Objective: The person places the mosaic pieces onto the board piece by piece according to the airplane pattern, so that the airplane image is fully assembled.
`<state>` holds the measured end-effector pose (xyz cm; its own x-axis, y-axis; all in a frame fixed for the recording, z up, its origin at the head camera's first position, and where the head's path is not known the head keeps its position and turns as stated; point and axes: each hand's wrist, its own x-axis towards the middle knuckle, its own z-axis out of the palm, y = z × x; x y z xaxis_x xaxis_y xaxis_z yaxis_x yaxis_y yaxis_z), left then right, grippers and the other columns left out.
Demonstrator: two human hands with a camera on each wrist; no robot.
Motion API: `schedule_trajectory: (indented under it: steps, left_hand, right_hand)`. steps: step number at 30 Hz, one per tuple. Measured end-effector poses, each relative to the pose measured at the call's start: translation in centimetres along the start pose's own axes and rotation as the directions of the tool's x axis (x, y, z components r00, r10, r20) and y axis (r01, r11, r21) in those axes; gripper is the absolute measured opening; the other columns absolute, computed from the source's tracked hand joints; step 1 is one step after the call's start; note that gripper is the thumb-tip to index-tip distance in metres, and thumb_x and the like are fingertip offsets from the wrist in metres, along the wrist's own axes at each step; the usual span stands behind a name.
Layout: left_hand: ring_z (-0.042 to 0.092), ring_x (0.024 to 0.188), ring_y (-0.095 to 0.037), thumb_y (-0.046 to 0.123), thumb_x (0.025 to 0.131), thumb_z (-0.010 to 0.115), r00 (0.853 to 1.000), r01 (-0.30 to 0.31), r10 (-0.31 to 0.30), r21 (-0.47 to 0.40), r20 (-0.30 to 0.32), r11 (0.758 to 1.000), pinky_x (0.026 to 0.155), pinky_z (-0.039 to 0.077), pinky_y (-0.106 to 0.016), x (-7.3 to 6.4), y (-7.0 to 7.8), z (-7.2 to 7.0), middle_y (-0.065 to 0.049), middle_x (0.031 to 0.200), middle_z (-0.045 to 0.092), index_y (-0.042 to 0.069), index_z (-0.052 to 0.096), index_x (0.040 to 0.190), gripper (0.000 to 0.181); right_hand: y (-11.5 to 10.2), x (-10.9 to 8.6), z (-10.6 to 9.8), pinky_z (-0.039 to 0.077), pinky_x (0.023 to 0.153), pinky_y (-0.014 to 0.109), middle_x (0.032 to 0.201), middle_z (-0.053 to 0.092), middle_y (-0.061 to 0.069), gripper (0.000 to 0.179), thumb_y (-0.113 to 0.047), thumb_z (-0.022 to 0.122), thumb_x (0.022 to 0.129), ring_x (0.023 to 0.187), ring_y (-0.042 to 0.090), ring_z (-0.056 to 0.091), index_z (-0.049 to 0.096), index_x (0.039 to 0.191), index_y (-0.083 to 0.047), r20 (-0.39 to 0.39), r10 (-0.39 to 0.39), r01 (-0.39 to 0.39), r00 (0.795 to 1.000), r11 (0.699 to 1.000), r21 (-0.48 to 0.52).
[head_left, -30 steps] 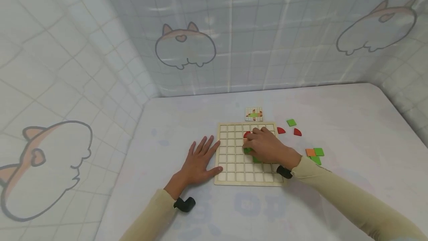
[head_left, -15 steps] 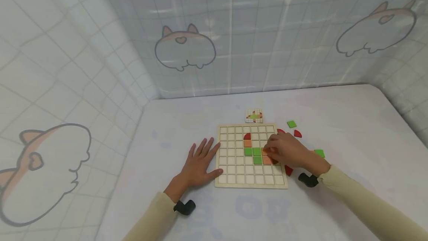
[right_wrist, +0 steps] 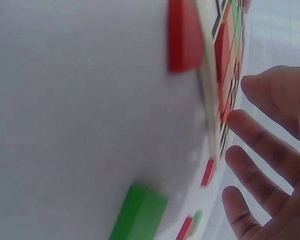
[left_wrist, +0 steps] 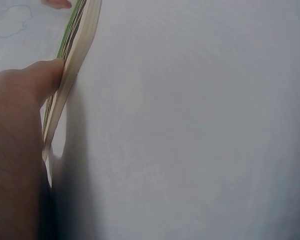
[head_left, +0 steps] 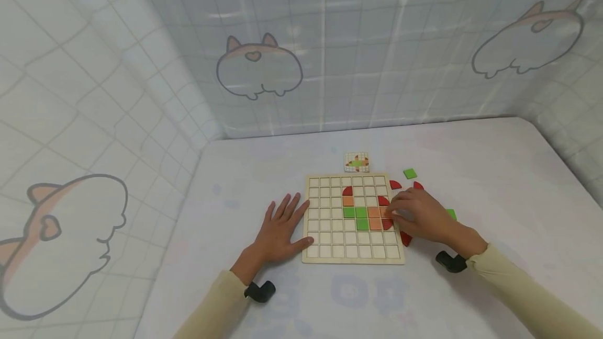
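A wooden grid board [head_left: 330, 251] lies on the table with flat coloured tiles set in its right half. Beside its left edge my left hand [head_left: 279, 234] rests with fingers spread, the thumb touching the board's edge. Over the right edge hovers my right hand [head_left: 421, 216], its fingertips close to an orange tile [head_left: 383, 212]. In the right wrist view the fingers [right_wrist: 260, 137] and thumb stand apart with nothing between them. Red quarter-round tiles [head_left: 383, 201] sit near that hand, and green tiles [head_left: 360, 212] lie towards the middle.
A small pattern card [head_left: 356, 162] lies behind the board. Loose pieces are to the right: a green square [head_left: 410, 173], a red quarter-round [head_left: 395, 184], a red piece [head_left: 405, 238] and a green one [head_left: 451, 214] partly behind the hand. Tiled-pattern walls enclose the table.
My right hand has moved right from the board's middle to its right edge, uncovering green, orange and red tiles. The left hand has stayed in place.
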<state>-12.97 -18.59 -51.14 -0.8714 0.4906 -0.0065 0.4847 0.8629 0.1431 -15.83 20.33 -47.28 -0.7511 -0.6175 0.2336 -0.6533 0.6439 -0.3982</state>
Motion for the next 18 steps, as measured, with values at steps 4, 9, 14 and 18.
schedule_trajectory:
  steps: [4, 9, 14, 18]
  left_hand:
    - [0.003, 0.149, -0.028, 0.074, 0.092, 0.033, 1.0, 0.0, 0.0, 0.003, -0.008, 1.0, 0.114, 0.006, -0.059, -0.1, 0.0, 0.0, -0.005, 0.165, 0.006, 0.025, 0.012, 0.16, 0.086]
    - [0.004, 0.149, -0.028, 0.074, 0.092, 0.033, 1.0, 0.005, -0.005, 0.011, -0.007, 1.0, 0.114, 0.006, -0.059, -0.1, 0.0, -0.3, -0.005, 0.164, 0.007, 0.025, 0.012, 0.16, 0.086]
    - [0.002, 0.15, -0.027, 0.074, 0.092, 0.033, 1.0, 0.009, -0.009, -0.004, 0.005, 1.0, 0.114, 0.005, -0.058, -0.1, 0.1, -0.2, -0.004, 0.165, 0.005, 0.026, 0.011, 0.16, 0.086]
    - [0.001, 0.15, -0.027, 0.074, 0.092, 0.032, 1.0, 0.009, -0.009, -0.011, 0.008, 1.0, 0.114, 0.003, -0.058, -0.1, 0.1, -0.1, -0.004, 0.165, 0.004, 0.026, 0.011, 0.16, 0.086]
  right_hand:
    - [0.6, -1.3, -0.4, 0.046, 0.08, 0.041, 0.095, 0.065, -0.007, 0.02, -0.009, 0.08, 0.078, 0.093, 0.016, 0.058, 0.077, 0.096, -0.017, -0.009, 0.042, -0.043, 0.999, 0.999, -0.03]
    - [0.9, -2.0, -0.5, 0.046, 0.08, 0.041, 0.094, 0.063, -0.005, 0.023, -0.012, 0.082, 0.078, 0.093, 0.018, 0.054, 0.076, 0.1, -0.016, -0.015, 0.096, -0.096, 0.995, 0.994, -0.06]
    - [0.5, -2.4, -0.7, 0.046, 0.078, 0.042, 0.093, 0.062, -0.004, 0.024, -0.016, 0.082, 0.078, 0.092, 0.019, 0.054, 0.077, 0.101, -0.015, -0.003, 0.128, -0.128, 0.992, 0.989, -0.068]
    - [0.6, -2.9, -0.9, 0.046, 0.077, 0.043, 0.091, 0.063, -0.004, 0.023, -0.017, 0.083, 0.077, 0.091, 0.022, 0.055, 0.077, 0.099, -0.014, -0.008, 0.157, -0.157, 0.988, 0.983, -0.092]
